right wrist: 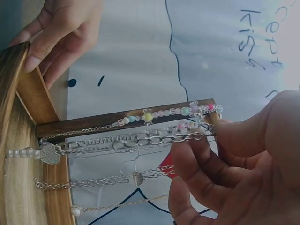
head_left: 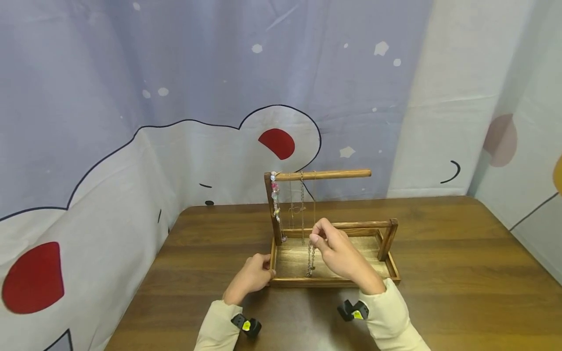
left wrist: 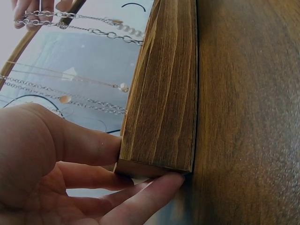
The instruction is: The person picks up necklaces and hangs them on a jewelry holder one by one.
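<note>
A wooden jewelry stand with a tray base and two bars is on the table. My left hand grips the tray's near left corner, thumb and fingers around its end in the left wrist view. Over the tray, my right hand pinches a silver chain necklace between thumb and fingertips. It hangs down, and the right wrist view shows a glittery pendant and white beads at its lower end. A colorful beaded necklace hangs at the tall bar's left end, beside thinner chains.
The upper bar extends to the right with a free end. A lower bar runs behind my right hand to a short post. Brown tabletop surrounds the stand, and a printed curtain hangs behind it.
</note>
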Motion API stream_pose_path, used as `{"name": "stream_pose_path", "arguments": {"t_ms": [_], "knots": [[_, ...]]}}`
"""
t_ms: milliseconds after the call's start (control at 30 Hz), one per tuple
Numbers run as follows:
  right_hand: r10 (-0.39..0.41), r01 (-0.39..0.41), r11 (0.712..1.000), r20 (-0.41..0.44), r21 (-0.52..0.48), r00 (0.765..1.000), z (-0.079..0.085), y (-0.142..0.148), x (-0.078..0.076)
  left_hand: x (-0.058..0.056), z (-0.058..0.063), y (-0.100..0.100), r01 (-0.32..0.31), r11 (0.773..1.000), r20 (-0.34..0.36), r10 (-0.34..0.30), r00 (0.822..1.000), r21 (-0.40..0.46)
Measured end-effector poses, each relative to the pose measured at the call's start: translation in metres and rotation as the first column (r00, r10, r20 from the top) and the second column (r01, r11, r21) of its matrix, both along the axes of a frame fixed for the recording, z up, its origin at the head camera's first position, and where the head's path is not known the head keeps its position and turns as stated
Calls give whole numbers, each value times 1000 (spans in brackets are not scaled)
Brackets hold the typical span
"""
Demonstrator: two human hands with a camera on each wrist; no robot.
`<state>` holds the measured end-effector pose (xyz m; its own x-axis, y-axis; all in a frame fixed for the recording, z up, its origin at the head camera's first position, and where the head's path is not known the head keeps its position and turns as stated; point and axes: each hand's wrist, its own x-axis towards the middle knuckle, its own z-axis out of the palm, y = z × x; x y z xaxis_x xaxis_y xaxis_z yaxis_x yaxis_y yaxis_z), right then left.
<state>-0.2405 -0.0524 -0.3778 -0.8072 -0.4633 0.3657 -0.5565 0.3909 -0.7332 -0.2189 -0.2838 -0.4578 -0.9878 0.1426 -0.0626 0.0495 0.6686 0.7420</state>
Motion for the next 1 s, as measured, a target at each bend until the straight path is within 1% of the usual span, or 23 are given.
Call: {"name": "stream_pose_path", "arguments": {"t_ms": [167, 333, 467, 667, 1000], "knots": [[-6, 5, 1000, -31, -17, 1000, 8, -1, -2, 1, 2, -1, -9, 1000, 4, 9, 1000, -8], [-14, 13, 1000, -45, -9, 999, 19, -1, -5, 1, 1, -1, -8, 1000, 6, 8, 1000, -6], [-18, 17, 1000, -49, -14, 999, 25, 0, -9, 0, 0, -1, 1, 1000, 4, -1, 1000, -3], [-25, 24, 999, -31, -36, 999, 33, 1, -14, 1, 1, 0, 2, 1000, 1, -2, 1000, 3], [-47, 47, 999, -62, 0, 997, 46, 3, -24, 0, 2, 0, 11, 1000, -4, -11, 1000, 5]]}}
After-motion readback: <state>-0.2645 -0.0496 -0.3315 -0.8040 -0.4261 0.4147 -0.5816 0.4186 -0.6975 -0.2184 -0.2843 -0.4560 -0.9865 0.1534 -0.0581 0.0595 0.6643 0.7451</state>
